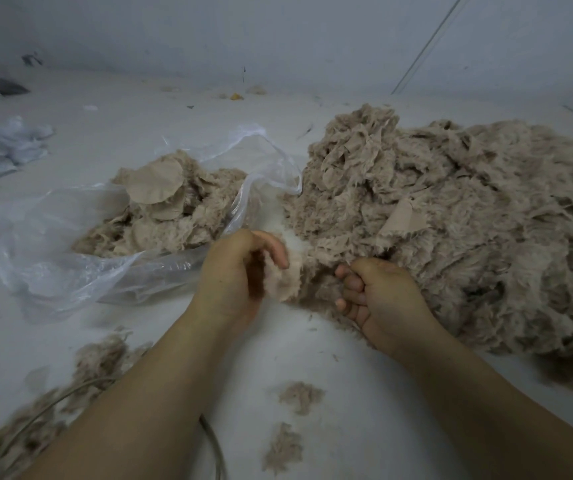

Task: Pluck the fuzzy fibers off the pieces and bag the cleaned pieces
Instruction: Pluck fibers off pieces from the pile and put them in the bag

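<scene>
My left hand [235,271] grips a pale fuzzy piece [283,280] just in front of the big heap of beige furry pieces [451,216] on the right. My right hand [378,296] lies at the heap's near edge with its fingers curled; what they hold is hidden. A clear plastic bag [70,244] lies open to the left, with several beige pieces [164,209] inside, some showing their smooth backing.
Loose plucked fluff lies near me: a mound at the lower left [70,393] and two tufts [300,396] [283,448] between my forearms. A thin cable [212,441] runs across the white surface. Crumpled white plastic [4,147] sits far left. A wall rises behind.
</scene>
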Demonstrator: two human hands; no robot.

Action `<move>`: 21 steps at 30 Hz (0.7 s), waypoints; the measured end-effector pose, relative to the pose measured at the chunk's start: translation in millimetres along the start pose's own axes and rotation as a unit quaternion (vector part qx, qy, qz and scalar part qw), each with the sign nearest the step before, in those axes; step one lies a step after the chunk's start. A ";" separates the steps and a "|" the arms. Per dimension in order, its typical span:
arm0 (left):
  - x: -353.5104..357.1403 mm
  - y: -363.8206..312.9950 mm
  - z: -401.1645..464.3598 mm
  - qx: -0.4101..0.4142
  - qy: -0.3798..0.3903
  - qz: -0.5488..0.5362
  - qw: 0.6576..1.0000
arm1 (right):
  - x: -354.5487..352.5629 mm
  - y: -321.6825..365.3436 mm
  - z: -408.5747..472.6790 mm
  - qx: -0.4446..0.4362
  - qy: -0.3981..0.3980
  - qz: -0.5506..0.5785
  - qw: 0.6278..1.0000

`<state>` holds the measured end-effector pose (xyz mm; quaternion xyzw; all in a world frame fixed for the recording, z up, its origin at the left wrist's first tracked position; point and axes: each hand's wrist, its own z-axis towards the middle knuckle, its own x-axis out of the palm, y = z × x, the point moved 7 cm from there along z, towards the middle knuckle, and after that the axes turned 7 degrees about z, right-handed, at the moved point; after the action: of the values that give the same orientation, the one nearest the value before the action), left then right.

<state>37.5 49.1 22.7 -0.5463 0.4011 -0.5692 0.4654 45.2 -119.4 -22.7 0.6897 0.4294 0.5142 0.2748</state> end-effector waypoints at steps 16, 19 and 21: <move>10.3 8.4 0.8 0.013 0.061 0.015 0.998 | -1.4 1.6 0.3 0.007 -0.019 0.034 0.999; 20.0 8.6 -2.4 0.021 0.092 0.049 0.994 | 5.8 3.0 -3.9 0.010 0.038 0.007 0.999; 20.6 6.9 -3.3 0.038 0.085 0.104 0.990 | 10.9 5.6 -8.7 -0.012 0.080 -0.032 0.996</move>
<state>35.5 27.4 20.9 -0.4335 0.4717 -0.5769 0.5068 39.8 -113.1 -10.2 0.6288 0.4653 0.5641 0.2643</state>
